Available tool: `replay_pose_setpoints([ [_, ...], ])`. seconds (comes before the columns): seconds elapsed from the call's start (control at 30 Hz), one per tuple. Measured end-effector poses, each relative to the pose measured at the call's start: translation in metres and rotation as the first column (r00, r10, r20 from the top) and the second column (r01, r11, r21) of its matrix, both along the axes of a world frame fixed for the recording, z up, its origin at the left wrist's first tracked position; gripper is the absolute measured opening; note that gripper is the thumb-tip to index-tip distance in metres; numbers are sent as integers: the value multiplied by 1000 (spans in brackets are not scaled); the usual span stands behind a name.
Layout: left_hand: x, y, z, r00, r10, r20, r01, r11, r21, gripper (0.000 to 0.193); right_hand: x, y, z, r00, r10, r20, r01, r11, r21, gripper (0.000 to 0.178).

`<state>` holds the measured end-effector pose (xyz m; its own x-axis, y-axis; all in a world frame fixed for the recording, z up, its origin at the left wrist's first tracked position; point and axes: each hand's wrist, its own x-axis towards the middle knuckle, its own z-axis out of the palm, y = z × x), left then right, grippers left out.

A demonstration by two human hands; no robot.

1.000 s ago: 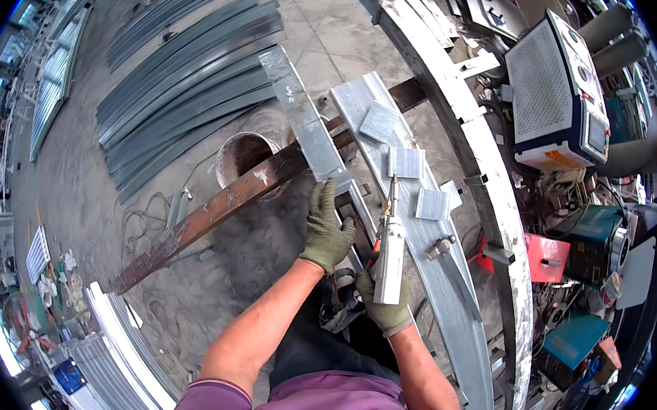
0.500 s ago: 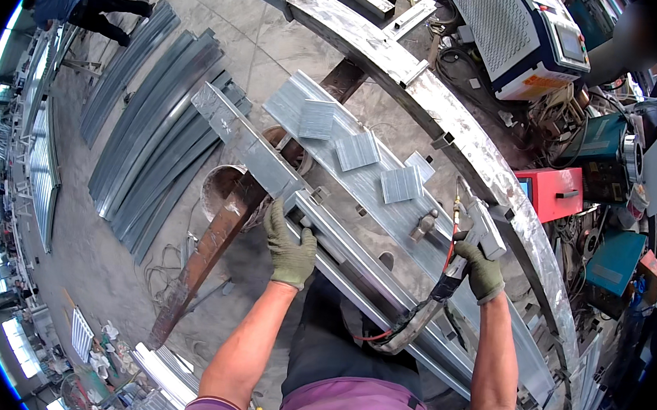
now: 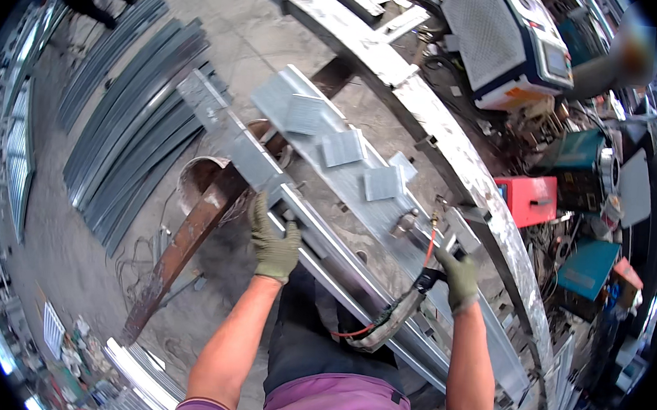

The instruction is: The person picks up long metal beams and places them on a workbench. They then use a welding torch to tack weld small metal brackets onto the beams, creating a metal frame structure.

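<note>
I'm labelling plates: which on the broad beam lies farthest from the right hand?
The leftmost square plate; the other three plates lie closer to the right hand.

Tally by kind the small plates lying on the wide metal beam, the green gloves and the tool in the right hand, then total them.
Small plates: 4, one partly hidden
Green gloves: 2
Hand tool: 1
Total: 7

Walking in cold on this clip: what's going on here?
A person in gloves is working over long metal pieces. The left hand is at the edge of a metal channel, while the right hand holds a handheld tool with a cable, off to the right. Several small metal plates lie on the wide metal beam alongside.
</note>
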<state>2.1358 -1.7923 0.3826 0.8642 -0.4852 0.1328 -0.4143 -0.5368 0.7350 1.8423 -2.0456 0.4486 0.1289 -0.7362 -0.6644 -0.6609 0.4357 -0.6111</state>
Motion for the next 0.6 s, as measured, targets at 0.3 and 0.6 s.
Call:
replay_pose_setpoints([
  [0.3, -1, 4, -10, 983, 102, -151, -117, 989, -94, 103, 117, 91, 59, 699, 703, -132, -658, 560, -503, 62],
  [0.6, 3, 7, 3, 953, 59, -297, -148, 946, -289, 93, 243, 99, -12, 262, 907, -329, -956, 197, -218, 68],
])
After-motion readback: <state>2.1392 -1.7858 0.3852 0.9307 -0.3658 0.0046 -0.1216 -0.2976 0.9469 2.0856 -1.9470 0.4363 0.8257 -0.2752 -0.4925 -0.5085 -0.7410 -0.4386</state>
